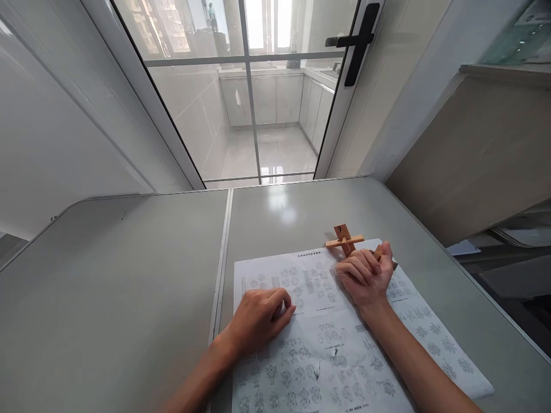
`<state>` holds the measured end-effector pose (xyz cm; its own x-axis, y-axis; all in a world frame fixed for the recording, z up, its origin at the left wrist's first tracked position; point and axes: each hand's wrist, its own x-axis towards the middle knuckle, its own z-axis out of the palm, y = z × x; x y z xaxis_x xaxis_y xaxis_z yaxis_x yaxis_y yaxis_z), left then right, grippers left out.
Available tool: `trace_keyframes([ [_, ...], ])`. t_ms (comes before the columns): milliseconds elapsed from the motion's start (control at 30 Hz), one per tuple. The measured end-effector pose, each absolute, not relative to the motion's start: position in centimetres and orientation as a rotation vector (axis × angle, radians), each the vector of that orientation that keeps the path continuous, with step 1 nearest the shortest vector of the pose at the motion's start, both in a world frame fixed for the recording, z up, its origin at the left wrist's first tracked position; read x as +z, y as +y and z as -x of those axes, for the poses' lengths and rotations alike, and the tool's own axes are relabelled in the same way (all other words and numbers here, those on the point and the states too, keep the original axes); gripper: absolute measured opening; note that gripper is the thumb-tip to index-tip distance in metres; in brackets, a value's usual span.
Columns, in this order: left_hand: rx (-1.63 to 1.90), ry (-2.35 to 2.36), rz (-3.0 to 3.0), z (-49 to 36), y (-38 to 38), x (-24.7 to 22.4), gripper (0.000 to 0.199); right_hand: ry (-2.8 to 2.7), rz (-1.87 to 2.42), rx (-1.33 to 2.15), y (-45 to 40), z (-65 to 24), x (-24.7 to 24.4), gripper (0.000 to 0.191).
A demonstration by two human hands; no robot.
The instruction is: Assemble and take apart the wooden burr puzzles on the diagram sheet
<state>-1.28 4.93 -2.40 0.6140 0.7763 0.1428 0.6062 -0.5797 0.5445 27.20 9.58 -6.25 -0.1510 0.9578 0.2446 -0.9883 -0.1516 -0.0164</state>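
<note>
My left hand (262,318) rests on a printed sheet of paper (310,321), its fingers curled in and nothing showing between thumb and forefinger. Over the upper right of the sheet, my right hand (365,278) is closed around a small wooden puzzle piece (378,251); most of it is hidden by the fingers, and a dark end pokes out near the wrist side. Just beyond those fingers, several wooden puzzle sticks (344,240) cross each other at the sheet's top edge. One of them bears a dark handwritten mark.
The grey table (129,287) has a pale seam (221,258) running front to back, left of the sheet. Behind it stands a glazed door (279,115) with a black handle (359,41). To the right, past the table edge, is a brownish panel (473,137) with shelves below.
</note>
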Motion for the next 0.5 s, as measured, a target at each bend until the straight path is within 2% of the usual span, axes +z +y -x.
trace_keyframes([
  [500, 0.510, 1.098, -2.394, 1.3, 5.0, -2.5, 0.014, -0.367, 0.325, 1.607, 9.2, -26.3, -4.9, 0.059],
])
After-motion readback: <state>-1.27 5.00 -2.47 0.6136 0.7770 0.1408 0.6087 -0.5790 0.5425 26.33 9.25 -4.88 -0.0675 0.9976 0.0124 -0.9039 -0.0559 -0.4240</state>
